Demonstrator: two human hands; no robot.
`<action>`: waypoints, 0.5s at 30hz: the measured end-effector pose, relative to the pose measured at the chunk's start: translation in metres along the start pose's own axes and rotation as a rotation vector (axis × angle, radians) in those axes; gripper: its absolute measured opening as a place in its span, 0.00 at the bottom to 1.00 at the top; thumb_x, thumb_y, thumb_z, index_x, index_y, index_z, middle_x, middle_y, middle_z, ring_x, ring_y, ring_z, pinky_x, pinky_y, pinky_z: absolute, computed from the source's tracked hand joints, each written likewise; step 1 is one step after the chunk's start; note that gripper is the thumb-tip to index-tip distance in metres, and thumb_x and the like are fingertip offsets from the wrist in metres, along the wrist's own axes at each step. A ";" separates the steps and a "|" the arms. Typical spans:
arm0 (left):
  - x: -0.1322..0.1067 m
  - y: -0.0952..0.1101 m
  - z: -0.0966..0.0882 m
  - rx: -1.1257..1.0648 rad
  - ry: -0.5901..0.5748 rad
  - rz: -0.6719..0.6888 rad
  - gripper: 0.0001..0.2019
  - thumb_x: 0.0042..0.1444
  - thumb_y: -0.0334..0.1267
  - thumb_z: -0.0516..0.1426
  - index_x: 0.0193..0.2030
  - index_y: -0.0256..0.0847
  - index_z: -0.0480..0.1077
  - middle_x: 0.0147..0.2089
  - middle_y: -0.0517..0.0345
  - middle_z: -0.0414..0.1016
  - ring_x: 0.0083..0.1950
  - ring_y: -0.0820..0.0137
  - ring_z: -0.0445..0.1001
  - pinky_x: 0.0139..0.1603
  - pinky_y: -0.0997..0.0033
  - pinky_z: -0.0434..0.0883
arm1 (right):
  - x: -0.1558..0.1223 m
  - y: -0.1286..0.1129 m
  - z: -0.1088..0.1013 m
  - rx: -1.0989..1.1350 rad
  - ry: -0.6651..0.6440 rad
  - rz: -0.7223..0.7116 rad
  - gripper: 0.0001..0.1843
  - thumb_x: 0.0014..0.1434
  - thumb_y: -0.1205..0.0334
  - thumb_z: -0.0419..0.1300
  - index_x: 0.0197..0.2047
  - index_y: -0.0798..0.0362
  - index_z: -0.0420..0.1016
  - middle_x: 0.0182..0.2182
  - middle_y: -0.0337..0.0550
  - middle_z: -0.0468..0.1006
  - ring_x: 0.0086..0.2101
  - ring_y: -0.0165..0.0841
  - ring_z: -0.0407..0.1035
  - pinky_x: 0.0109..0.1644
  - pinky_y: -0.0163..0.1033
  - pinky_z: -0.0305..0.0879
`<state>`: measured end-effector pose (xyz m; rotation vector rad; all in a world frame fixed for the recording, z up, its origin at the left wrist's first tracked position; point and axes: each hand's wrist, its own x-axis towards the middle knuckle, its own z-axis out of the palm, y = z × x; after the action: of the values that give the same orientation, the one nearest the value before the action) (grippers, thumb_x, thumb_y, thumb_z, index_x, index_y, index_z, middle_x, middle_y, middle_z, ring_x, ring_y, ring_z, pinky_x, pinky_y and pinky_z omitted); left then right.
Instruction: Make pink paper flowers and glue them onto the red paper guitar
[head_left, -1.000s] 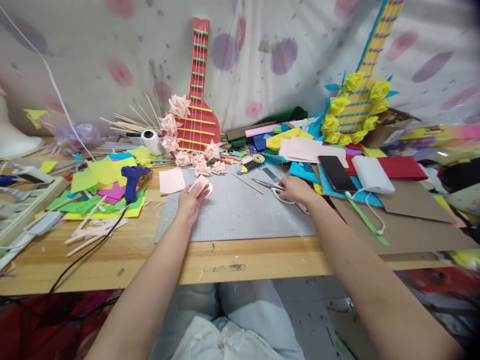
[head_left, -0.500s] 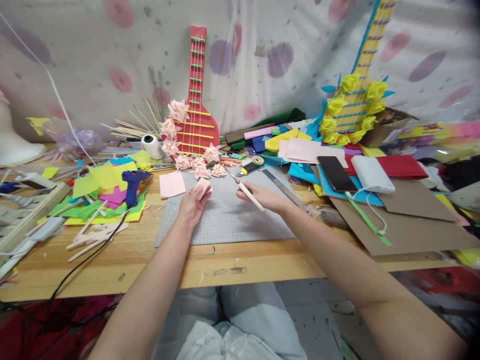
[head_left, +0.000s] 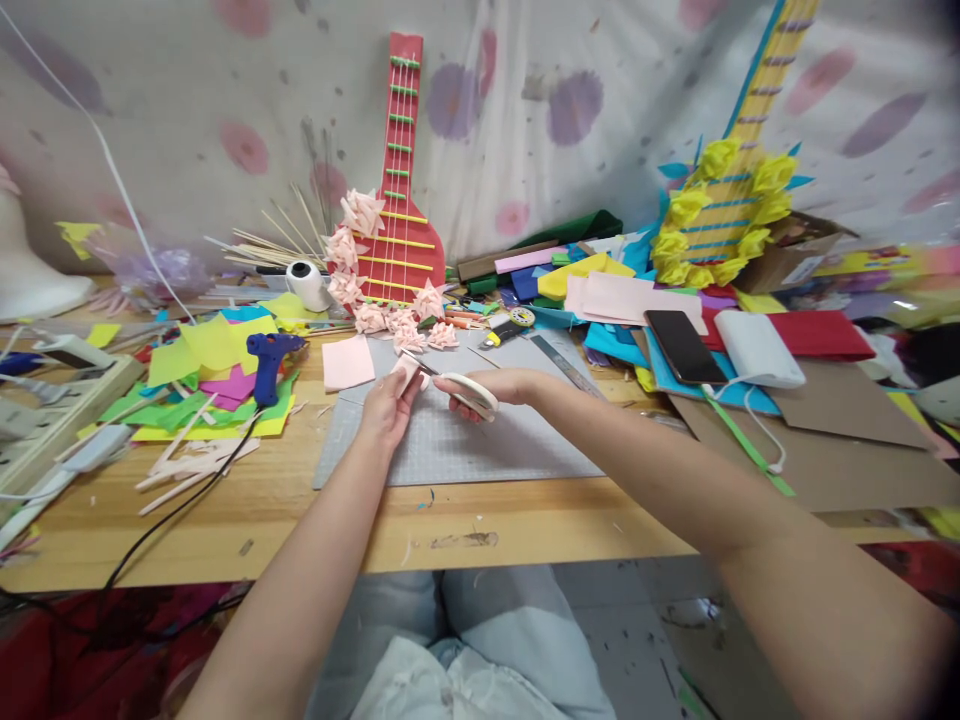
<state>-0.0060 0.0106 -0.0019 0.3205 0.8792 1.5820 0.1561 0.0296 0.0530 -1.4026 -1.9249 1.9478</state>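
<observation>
Over the grey cutting mat point(head_left: 480, 450), my left hand point(head_left: 388, 405) pinches a small piece of pale pink paper point(head_left: 407, 372). My right hand point(head_left: 469, 395) grips a pair of scissors point(head_left: 480, 396) with white handles. The scissor blades point left and reach the pink paper at my left fingertips; whether they cut into it I cannot make out. A square pink sheet point(head_left: 348, 363) lies at the mat's upper left corner. Just behind my hands stands a red paper guitar point(head_left: 409, 235) trimmed with pink paper flowers point(head_left: 405, 328).
A blue glue gun point(head_left: 268, 365) rests on coloured paper at left, beside a power strip point(head_left: 67, 430). A utility knife point(head_left: 504, 333) and a steel ruler point(head_left: 562, 362) lie behind the mat. At right are a phone point(head_left: 684, 346), a power bank point(head_left: 759, 348) and cardboard point(head_left: 847, 460).
My right hand has moved left and turned the scissors, bringing their blades to the pink paper. My left hand stays nearly in place. The whole view has shifted slightly.
</observation>
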 end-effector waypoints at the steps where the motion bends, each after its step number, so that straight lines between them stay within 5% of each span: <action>1: 0.001 0.000 0.000 -0.004 0.005 0.002 0.04 0.48 0.23 0.57 0.29 0.33 0.71 0.31 0.55 0.77 0.35 0.73 0.76 0.45 0.72 0.75 | 0.001 0.000 0.000 -0.006 0.005 0.000 0.28 0.41 0.36 0.63 0.22 0.57 0.73 0.16 0.43 0.70 0.18 0.29 0.62 0.19 0.35 0.60; 15: -0.001 0.000 0.002 -0.039 0.068 0.014 0.06 0.48 0.20 0.57 0.27 0.34 0.70 0.29 0.57 0.76 0.38 0.73 0.77 0.46 0.74 0.76 | -0.001 0.005 0.005 -0.041 0.122 -0.118 0.28 0.40 0.37 0.64 0.18 0.56 0.69 0.12 0.36 0.65 0.13 0.25 0.58 0.16 0.32 0.54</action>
<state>-0.0048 0.0104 -0.0007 0.2469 0.8991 1.6284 0.1560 0.0237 0.0480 -1.3504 -1.9547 1.7400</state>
